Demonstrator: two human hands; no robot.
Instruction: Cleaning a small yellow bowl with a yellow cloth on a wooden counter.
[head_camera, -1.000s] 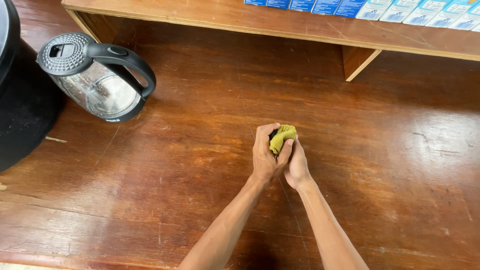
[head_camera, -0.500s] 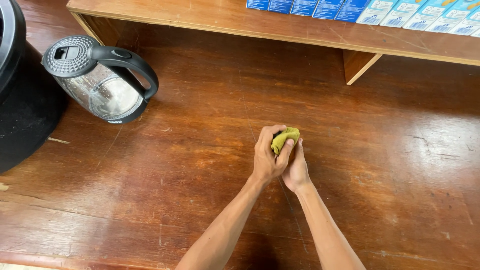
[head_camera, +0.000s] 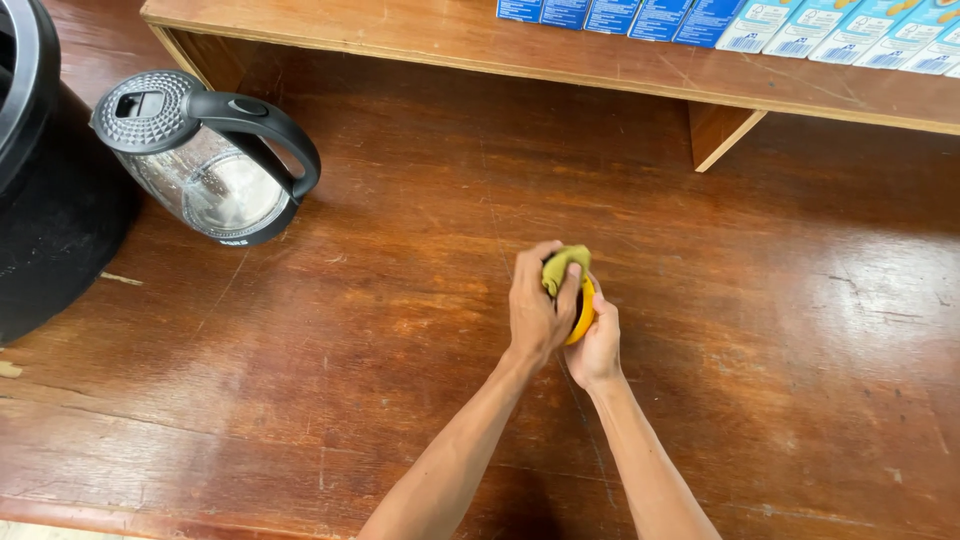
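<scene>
My two hands meet over the middle of the brown wooden table (head_camera: 300, 380). My left hand (head_camera: 533, 310) presses a small olive-green cloth (head_camera: 561, 266) against a round yellow object (head_camera: 587, 312). My right hand (head_camera: 598, 348) cups that yellow object from below and from the right. Fingers hide most of the object, so only a curved yellow edge shows, and I cannot tell what kind of thing it is.
A glass electric kettle (head_camera: 210, 175) with a black handle and lid stands at the left. A large black appliance (head_camera: 50, 210) sits beside it at the frame's edge. A low wooden shelf (head_camera: 600, 62) runs along the back, carrying several blue and white cartons (head_camera: 800, 25).
Both hands stay together at the same spot. The cloth has shifted a little on the object, and a yellow edge now shows under my left fingers.
</scene>
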